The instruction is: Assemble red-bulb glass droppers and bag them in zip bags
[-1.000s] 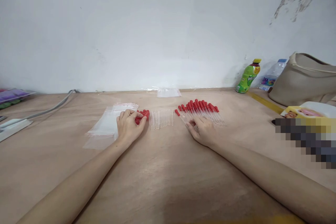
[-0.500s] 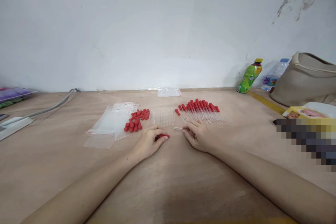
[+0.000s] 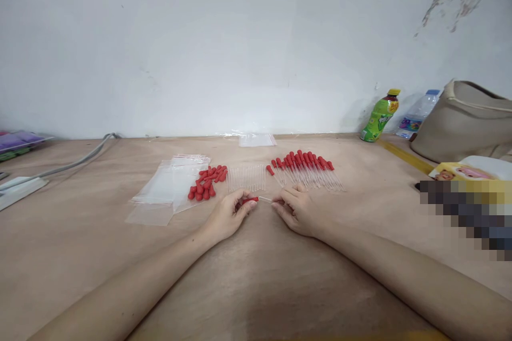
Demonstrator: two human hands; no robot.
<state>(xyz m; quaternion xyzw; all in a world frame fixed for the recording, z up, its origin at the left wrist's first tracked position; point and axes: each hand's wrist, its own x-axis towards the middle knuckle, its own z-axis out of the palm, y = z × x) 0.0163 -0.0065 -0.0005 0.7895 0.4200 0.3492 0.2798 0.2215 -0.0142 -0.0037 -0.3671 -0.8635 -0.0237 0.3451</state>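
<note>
The left hand [image 3: 230, 215] pinches a red bulb [image 3: 252, 199], its mouth seemingly touching the clear tube [image 3: 265, 199] pinched by the right hand [image 3: 299, 212].

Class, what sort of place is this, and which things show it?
Probably a makeshift workspace: loose red bulbs, thin clear tubes and a green drink bottle share one tabletop.

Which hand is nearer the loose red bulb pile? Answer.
Left. The left hand is just right of the bulb pile, toward the camera; the right hand is farther right.
</note>
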